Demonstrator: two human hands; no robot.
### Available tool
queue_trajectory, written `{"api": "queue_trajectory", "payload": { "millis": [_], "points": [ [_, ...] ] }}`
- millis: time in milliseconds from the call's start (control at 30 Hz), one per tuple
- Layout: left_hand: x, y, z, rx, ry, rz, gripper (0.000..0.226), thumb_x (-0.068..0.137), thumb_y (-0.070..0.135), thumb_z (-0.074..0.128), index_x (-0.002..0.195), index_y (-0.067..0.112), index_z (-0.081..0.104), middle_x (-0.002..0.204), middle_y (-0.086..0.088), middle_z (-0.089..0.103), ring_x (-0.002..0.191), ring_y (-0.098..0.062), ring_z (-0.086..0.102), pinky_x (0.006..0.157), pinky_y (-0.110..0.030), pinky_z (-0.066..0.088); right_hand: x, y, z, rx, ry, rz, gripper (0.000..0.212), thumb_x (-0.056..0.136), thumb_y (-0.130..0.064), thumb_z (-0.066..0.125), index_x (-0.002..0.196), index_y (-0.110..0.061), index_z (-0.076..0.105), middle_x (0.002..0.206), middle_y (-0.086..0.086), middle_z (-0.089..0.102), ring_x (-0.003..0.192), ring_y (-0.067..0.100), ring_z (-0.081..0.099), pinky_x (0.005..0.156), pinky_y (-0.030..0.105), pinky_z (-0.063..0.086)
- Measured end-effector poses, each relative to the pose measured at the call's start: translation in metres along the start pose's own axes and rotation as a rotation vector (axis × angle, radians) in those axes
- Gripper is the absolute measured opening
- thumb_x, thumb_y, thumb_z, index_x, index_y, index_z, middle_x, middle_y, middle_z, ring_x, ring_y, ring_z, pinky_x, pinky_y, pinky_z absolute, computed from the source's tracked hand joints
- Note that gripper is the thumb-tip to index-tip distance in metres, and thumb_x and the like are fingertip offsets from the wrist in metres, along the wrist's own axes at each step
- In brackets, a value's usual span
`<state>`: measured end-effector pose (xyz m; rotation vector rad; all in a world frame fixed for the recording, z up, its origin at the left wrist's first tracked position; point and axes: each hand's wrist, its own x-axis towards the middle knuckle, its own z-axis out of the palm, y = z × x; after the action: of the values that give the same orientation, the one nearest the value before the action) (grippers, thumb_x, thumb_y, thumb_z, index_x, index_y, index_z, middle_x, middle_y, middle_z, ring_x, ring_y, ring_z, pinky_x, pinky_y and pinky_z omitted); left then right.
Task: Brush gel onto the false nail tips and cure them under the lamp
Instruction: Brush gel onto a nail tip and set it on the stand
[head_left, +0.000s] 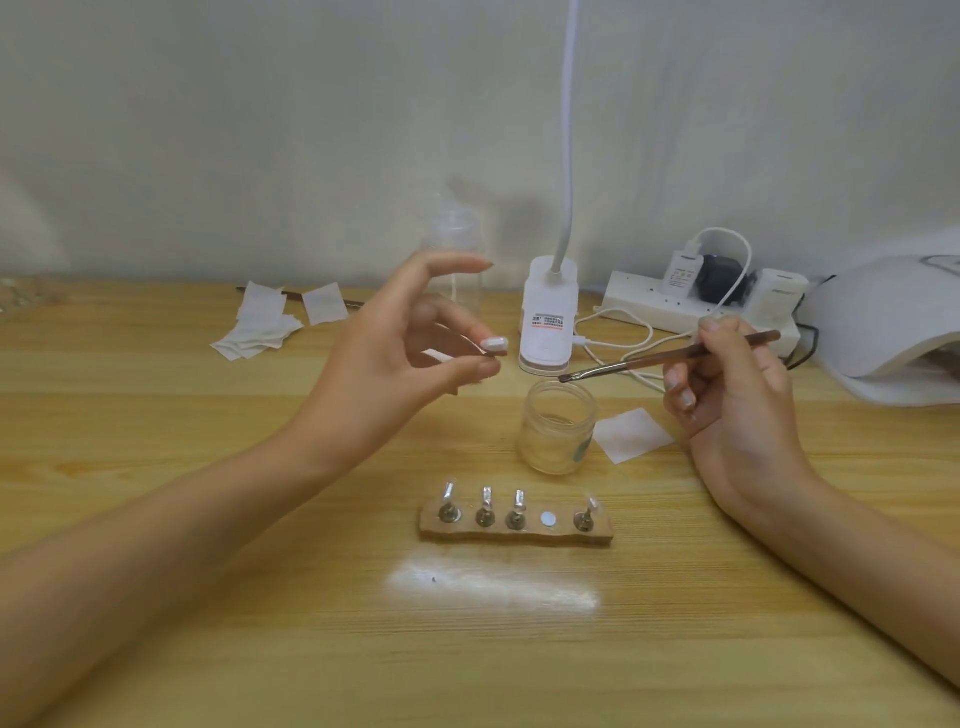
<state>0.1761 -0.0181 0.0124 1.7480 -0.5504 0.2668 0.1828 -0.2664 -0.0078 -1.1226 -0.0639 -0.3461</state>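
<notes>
My left hand (410, 343) is raised over the table and pinches a small stand with a pale false nail tip (494, 344) on its end. My right hand (727, 384) grips a brown-handled brush (670, 356) like a pen, bristles pointing left above an open glass jar (558, 427). A wooden holder (517, 527) lies in front, carrying several upright nail tips on metal stands and one bare magnet spot (548, 518). The white curing lamp (883, 332) sits at the far right.
A white clip-on desk lamp (548, 317) stands behind the jar with its neck rising up. A power strip (696, 306) with plugs and white cables lies at the back right. White wipes (270, 322) lie at the back left, one more wipe (631, 434) beside the jar. A clear bottle (457, 249) stands behind my left hand.
</notes>
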Motion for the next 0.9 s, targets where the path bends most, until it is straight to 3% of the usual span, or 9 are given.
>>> {"api": "queue_trajectory", "payload": {
  "millis": [300, 500, 700, 900],
  "points": [
    [-0.006, -0.016, 0.011, 0.091, 0.019, 0.075, 0.066, 0.084, 0.007, 0.080, 0.139, 0.026, 0.049, 0.085, 0.005, 0.074, 0.090, -0.013, 0.074, 0.059, -0.024, 0.058, -0.001, -0.001, 0.001, -0.039, -0.044, -0.033, 0.030, 0.103, -0.014, 0.048, 0.073, -0.019, 0.048, 0.051, -0.005, 0.056, 0.047, 0.007, 0.052, 0.043, 0.015, 0.039],
    [-0.008, -0.023, 0.018, 0.089, -0.016, 0.069, 0.074, 0.080, 0.005, 0.083, 0.141, 0.025, 0.046, 0.084, 0.004, 0.075, 0.085, -0.019, 0.074, 0.071, -0.031, 0.057, -0.003, 0.000, 0.003, -0.101, -0.115, -0.039, 0.048, 0.103, -0.018, 0.048, 0.059, -0.033, 0.060, 0.053, -0.002, 0.059, 0.047, 0.009, 0.051, 0.043, 0.016, 0.039],
    [-0.007, -0.022, 0.019, 0.073, -0.021, 0.033, 0.069, 0.081, 0.005, 0.082, 0.138, 0.025, 0.048, 0.082, 0.004, 0.076, 0.083, -0.017, 0.074, 0.063, -0.048, 0.050, -0.002, 0.002, 0.002, -0.129, -0.183, -0.040, 0.033, 0.101, -0.023, 0.052, 0.068, -0.028, 0.054, 0.059, 0.003, 0.064, 0.045, 0.010, 0.050, 0.045, 0.017, 0.040],
    [-0.007, -0.025, 0.020, 0.077, -0.018, 0.033, 0.066, 0.082, 0.007, 0.082, 0.135, 0.029, 0.050, 0.081, 0.004, 0.075, 0.082, -0.020, 0.072, 0.062, -0.048, 0.050, -0.002, 0.001, 0.003, -0.162, -0.216, -0.027, 0.023, 0.093, -0.030, 0.057, 0.073, -0.022, 0.050, 0.060, 0.004, 0.065, 0.046, 0.011, 0.051, 0.045, 0.017, 0.038]
  ]
}}
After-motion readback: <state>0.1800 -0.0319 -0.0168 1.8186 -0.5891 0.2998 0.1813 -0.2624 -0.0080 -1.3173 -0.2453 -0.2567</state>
